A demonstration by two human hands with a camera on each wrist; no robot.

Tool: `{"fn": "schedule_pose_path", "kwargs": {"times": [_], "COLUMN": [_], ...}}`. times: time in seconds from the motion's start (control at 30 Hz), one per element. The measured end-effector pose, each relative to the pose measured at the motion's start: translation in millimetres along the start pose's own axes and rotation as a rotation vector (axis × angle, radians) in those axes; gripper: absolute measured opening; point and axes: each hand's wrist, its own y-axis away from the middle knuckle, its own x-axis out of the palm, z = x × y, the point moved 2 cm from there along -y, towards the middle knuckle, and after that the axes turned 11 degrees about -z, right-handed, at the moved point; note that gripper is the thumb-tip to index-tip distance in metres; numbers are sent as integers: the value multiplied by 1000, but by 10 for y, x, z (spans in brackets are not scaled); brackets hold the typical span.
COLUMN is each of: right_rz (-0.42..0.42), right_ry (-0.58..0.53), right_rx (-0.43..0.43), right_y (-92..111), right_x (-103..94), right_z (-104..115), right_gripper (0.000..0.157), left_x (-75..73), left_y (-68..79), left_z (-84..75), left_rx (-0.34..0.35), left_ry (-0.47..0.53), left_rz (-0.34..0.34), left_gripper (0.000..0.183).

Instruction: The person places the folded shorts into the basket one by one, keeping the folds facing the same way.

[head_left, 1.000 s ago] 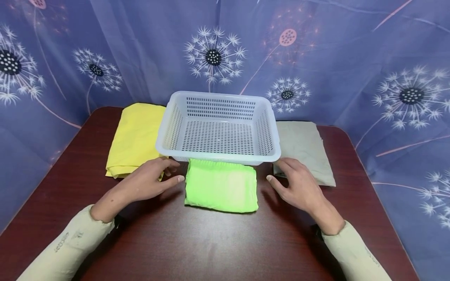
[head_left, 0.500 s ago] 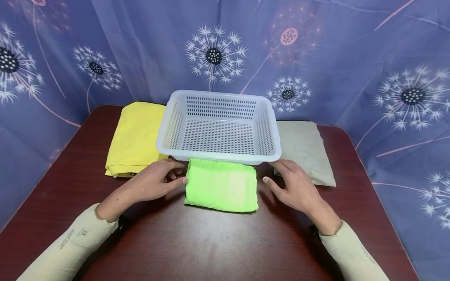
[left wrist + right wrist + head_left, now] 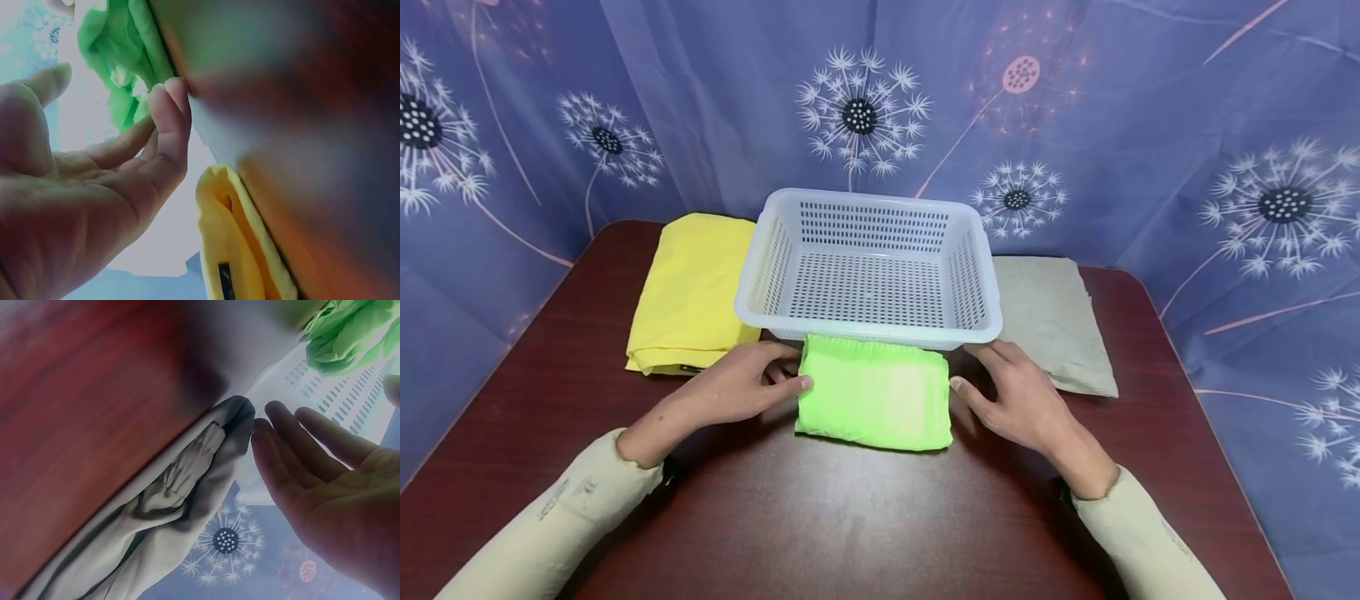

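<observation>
A folded bright green cloth (image 3: 874,396) lies on the table against the front of a white perforated plastic basket (image 3: 865,292). At its left end is my left hand (image 3: 730,385), the thumb over the cloth's edge and the fingers partly bent beside it. The left wrist view shows those fingertips (image 3: 169,94) close to the cloth's folded side, with thumb and fingers apart. My right hand (image 3: 1026,400) stands off the cloth's right end, its thumb tip near the edge. In the right wrist view its fingers (image 3: 306,440) are extended and hold nothing.
A folded yellow cloth (image 3: 692,292) lies left of the basket, and a folded grey-beige cloth (image 3: 1056,321) lies to its right. Behind the dark red-brown table (image 3: 850,533) hangs a blue curtain (image 3: 722,100) with dandelion prints.
Both hands have moved inward toward the green cloth's ends, the left to the right and the right to the left. The cloths and basket stay in place.
</observation>
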Motion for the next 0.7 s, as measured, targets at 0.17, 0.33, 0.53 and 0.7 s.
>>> {"fn": "schedule_pose_path", "kwargs": {"times": [0.17, 0.33, 0.53, 0.7], "right_rz": [34, 78, 120, 143], "right_ry": [-36, -46, -38, -54], "right_rx": [38, 79, 103, 118], "right_y": [-23, -34, -67, -103], "right_x": [38, 67, 105, 131], "right_z": [29, 39, 67, 88], "right_gripper": [52, 53, 53, 49], "left_x": [25, 30, 42, 52], "left_y": [-15, -29, -49, -74], "left_z": [-8, -13, -38, -37], "left_rx": [-57, -93, -142, -171], "left_ry": [45, 88, 159, 241], "left_rz": [29, 59, 107, 144], "left_gripper": [49, 56, 54, 44]}}
